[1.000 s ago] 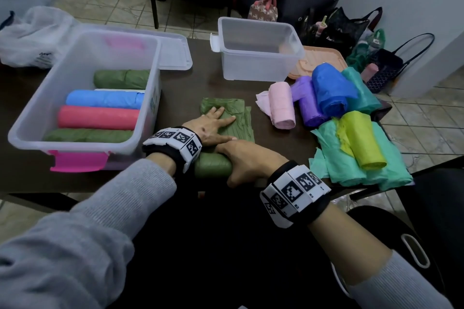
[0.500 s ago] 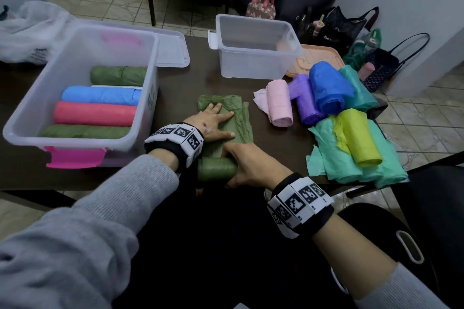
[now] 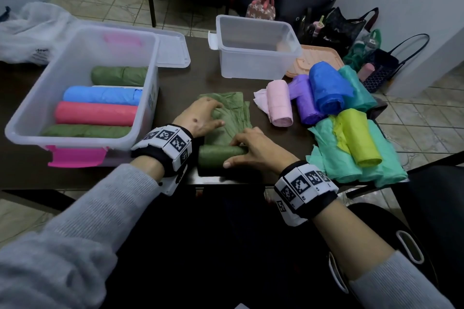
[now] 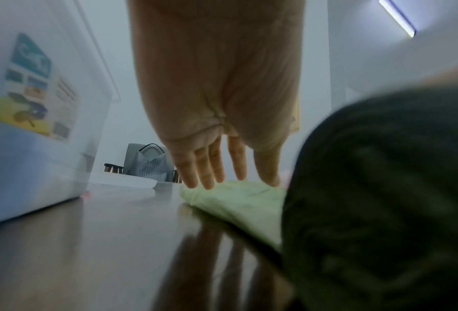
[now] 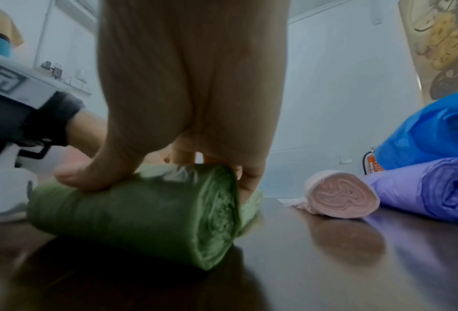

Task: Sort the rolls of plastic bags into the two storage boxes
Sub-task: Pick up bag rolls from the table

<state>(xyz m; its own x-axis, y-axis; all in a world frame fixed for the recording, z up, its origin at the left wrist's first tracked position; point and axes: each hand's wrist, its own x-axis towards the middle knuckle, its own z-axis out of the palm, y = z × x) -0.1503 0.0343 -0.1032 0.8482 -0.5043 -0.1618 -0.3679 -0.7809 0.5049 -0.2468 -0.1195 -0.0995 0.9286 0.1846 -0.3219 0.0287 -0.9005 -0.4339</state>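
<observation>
A dark green roll (image 3: 218,158) lies near the table's front edge, its loose sheet (image 3: 233,110) spread out away from me. My right hand (image 3: 251,150) grips the roll (image 5: 142,210), thumb on the near side and fingers over the top. My left hand (image 3: 200,118) presses flat on the sheet, its straight fingertips (image 4: 209,168) touching the pale green plastic (image 4: 236,202). The big clear box (image 3: 82,143) on the left holds several rolls: green, blue, red, green. The smaller clear box (image 3: 256,65) at the back looks empty.
To the right lie pink (image 3: 280,104), purple (image 3: 306,103), blue (image 3: 326,88), teal (image 3: 359,90) and yellow (image 3: 356,138) rolls on loose teal bags. A clear lid (image 3: 173,50) and a peach lid (image 3: 316,57) lie at the back. Handbags stand on the floor beyond.
My right hand has shifted a little right, so more of the green roll shows. My left hand stays on the sheet with its fingers drawn closer together.
</observation>
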